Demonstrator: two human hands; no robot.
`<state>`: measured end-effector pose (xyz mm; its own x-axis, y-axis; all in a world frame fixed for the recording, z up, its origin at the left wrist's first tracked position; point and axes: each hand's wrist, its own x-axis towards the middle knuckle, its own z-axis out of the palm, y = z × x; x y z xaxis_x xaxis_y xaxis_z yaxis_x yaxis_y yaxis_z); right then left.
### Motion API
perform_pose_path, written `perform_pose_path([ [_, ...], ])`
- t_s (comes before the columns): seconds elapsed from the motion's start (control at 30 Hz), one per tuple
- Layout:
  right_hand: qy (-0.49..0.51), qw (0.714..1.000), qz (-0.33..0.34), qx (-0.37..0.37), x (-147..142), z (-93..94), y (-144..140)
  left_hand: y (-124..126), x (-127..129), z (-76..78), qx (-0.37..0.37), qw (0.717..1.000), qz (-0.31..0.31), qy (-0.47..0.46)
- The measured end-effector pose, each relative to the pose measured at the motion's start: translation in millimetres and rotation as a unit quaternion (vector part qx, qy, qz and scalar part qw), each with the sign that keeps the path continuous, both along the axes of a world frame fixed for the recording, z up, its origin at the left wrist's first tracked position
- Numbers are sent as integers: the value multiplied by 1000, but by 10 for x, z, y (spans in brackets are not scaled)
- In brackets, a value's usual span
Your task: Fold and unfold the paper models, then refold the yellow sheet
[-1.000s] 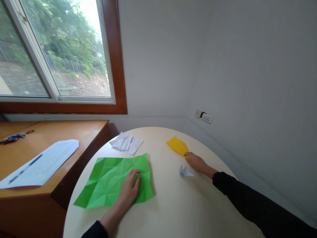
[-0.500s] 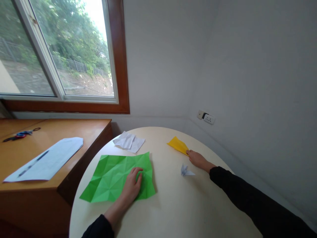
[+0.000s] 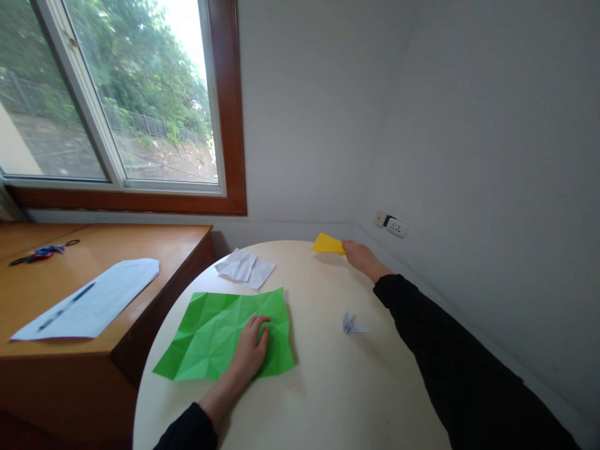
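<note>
You sit at a round cream table [image 3: 319, 387] set in a corner of grey-white walls. At ten o'clock stands a wooden desk [image 3: 140, 250] under a brown-framed window [image 3: 117, 106], carrying a white sheet [image 3: 89, 300] and scissors [image 3: 40, 253]. A wall socket [image 3: 391, 224] sits at one o'clock.

Since a second ago, your right hand [image 3: 359, 253] has moved from the table's middle right out to the far edge at twelve o'clock, taking the yellow folded paper [image 3: 328, 244] with it. The small grey paper crane [image 3: 350, 324] now lies well apart from it.

Your right hand pinches the yellow paper's near corner, fingers closed on it. Your left hand [image 3: 250, 350] lies flat, fingers loosely spread, on the creased green sheet [image 3: 210, 331] at eleven o'clock. A crumpled white paper [image 3: 246, 267] lies just beyond it.
</note>
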<state>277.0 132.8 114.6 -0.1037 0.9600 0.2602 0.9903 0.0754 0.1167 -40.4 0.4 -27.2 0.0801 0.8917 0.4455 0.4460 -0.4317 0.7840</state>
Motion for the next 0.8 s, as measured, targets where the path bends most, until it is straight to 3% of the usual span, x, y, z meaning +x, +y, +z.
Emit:
perform_pose_path([
  [0.23,81,994,31,67,-276,290,32,-1,-4,-3,2,1000,5,17],
  [0.5,271,950,85,127,-627,356,-272,-2,10,34,-18,999,14,-22],
  [0.67,419,886,143,138,-953,118,-599,-28,109,158,-99,981,-24,-166],
  [0.73,479,854,161,123,-1104,-72,-743,-60,177,227,-165,952,-74,-248],
  [0.8,534,822,170,98,-1255,-292,-893,-95,248,287,-219,905,-111,-346],
])
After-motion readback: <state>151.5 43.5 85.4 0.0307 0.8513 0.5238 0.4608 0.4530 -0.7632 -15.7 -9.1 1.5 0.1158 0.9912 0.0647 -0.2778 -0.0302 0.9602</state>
